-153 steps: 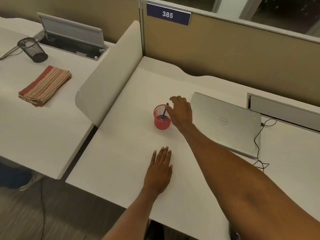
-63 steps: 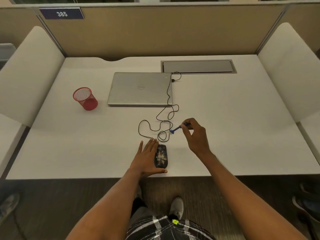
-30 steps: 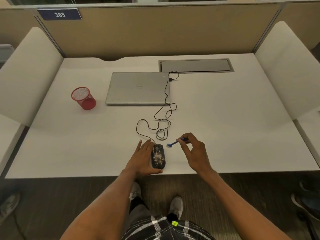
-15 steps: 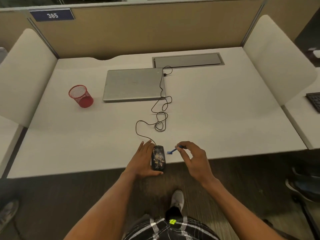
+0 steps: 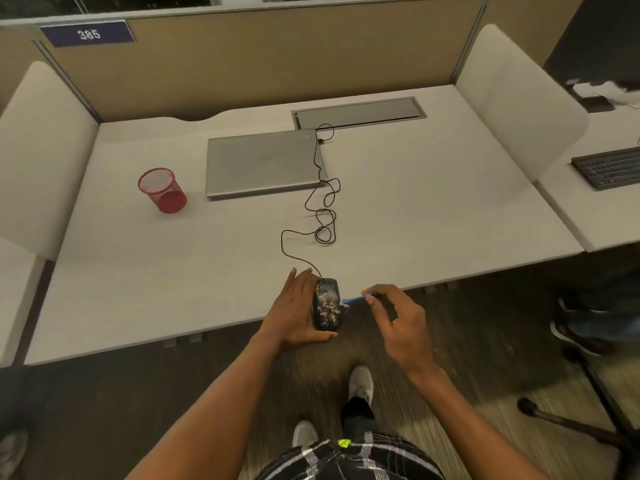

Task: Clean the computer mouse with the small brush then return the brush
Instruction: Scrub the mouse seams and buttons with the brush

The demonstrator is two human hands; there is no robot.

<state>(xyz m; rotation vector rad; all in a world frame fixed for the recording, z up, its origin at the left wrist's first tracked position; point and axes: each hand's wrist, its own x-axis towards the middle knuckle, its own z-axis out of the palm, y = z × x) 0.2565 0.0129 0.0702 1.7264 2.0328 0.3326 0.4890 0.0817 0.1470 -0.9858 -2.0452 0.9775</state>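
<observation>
standing upright near the left end of the white desk [image 5: 415, 220], a red mesh cup [image 5: 162, 190] sits well apart from the hands, with a number plate reading 385 [image 5: 88, 33] on the tan partition behind it. just to the cup's right a closed silver laptop [image 5: 263, 164] lies flat. a thin black cable [image 5: 322, 209] runs from the laptop's right rear corner, loops loosely over the desk and ends at the computer mouse [image 5: 327, 308]. the mouse, dark with pale speckles on its back, lies at the desk's near edge, lengthwise toward the person. the left hand [image 5: 294, 310] lies against the mouse's left side with fingers straight and together, pointing away from the person, while the thumb reaches across under the mouse's near end. right of the mouse, the small brush [image 5: 354, 300] is blue and lies almost level, its head at the mouse's right flank; whether the bristles touch the shell i cannot tell. the right hand [image 5: 398, 320] pinches the brush's handle between thumb and forefinger, the other fingers loosely fanned, out past the desk edge above the floor. at the far right a dark keyboard [image 5: 609, 168] rests on the neighbouring desk.
</observation>
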